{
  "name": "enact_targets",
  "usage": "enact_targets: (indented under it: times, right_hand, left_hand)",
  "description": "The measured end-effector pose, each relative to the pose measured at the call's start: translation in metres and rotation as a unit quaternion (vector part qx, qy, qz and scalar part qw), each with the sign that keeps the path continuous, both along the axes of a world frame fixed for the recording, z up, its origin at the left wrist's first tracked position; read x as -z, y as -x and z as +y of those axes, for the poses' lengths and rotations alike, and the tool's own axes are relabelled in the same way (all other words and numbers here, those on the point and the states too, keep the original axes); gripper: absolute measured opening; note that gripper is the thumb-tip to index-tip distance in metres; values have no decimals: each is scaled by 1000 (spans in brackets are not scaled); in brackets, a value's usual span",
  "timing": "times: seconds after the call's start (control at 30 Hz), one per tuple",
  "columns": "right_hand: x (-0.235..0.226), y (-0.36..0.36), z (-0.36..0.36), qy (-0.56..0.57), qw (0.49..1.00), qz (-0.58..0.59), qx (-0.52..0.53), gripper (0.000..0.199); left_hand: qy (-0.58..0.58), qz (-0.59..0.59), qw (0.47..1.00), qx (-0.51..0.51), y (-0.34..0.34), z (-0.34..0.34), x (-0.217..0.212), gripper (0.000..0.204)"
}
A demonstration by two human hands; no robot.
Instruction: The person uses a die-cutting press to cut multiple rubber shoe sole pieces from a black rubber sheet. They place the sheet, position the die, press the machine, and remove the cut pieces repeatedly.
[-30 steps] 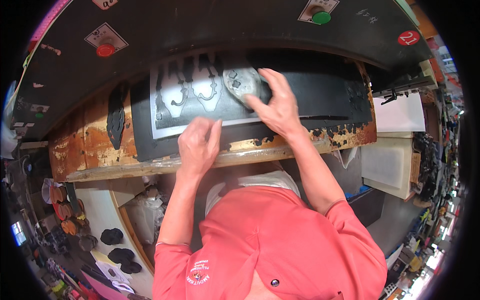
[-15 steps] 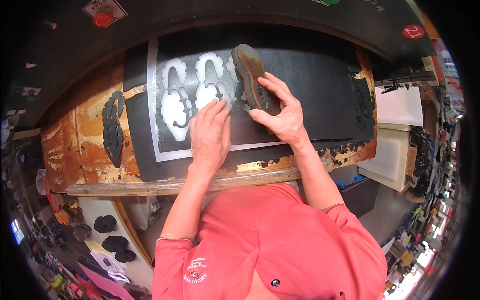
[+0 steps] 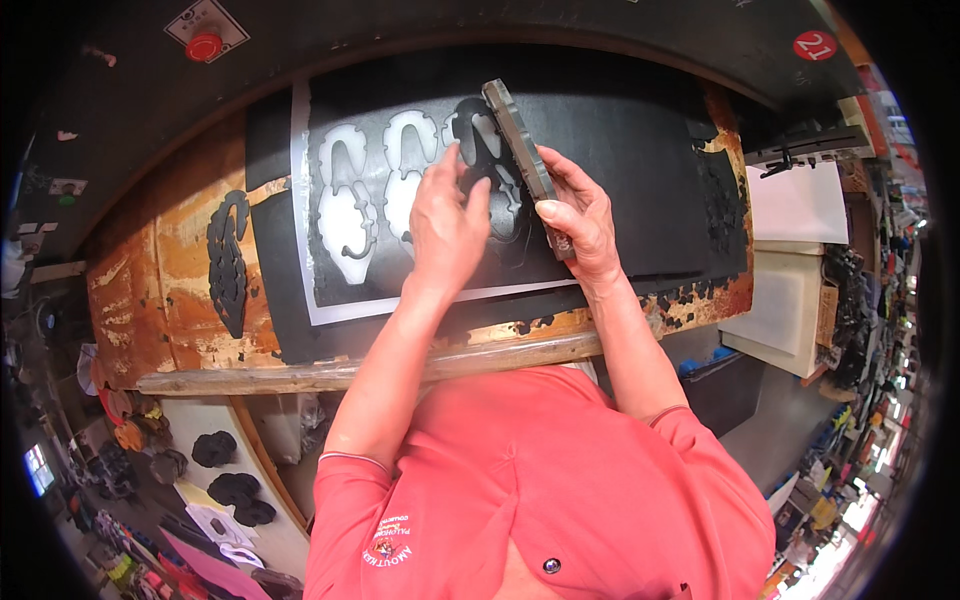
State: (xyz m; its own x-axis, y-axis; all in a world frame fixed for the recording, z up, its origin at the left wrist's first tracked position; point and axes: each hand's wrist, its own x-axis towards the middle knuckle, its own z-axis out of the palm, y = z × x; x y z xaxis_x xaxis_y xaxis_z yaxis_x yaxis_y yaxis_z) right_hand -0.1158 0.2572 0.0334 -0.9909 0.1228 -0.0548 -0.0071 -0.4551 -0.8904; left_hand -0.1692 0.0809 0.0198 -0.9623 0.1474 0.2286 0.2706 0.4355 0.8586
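My right hand grips a shoe-shaped metal cutting die by its lower part. The die is tipped up on its side, so its narrow edge shows. Below it lies a black sheet with shoe-upper-shaped cutouts, through which white shows. My left hand hovers over the sheet beside the die, thumb and fingers apart, slightly blurred. Just beyond its fingertips, a dark curved shape borders the third column of cutouts; whether it is a loose piece or shadow I cannot tell.
A stack of black cut pieces lies on the worn wooden table at the left. Along the back runs a dark machine beam with a red button. Black scraps litter the near right edge.
My right hand has turned the die from its broad face onto its edge and shifted slightly right. My left hand has moved right and up, its thumb spreading away from the fingers.
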Motion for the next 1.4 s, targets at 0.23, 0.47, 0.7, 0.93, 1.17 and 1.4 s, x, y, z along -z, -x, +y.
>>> enact_targets:
  times: [0.23, 0.47, 0.7, 0.93, 1.17, 1.4]
  right_hand:
    - [7, -2, 5, 53, 999, 7, 8, 72]
    - [9, -2, 5, 44, 999, 15, 20, 72]
    - [11, -4, 7, 10, 998, -5, 54, 79]
    - [16, -2, 9, 2, 999, 3, 47, 76]
    - [17, -1, 10, -22, 999, 10, 40, 76]
    - [9, 0, 7, -48, 998, 14, 43, 74]
  left_hand:
    - [32, 61, 998, 6, 14, -1, -1, 16]
    - [-210, -14, 974, -85, 11, 3, -13, 26]
    - [-176, 104, 954, -218, 29, -22, -63, 28]
    - [-216, 99, 950, -202, 87, -202, -102, 24]
    - [41, -115, 969, -217, 77, -316, -20, 30]
    - [221, -12, 958, -184, 76, -363, 26, 25]
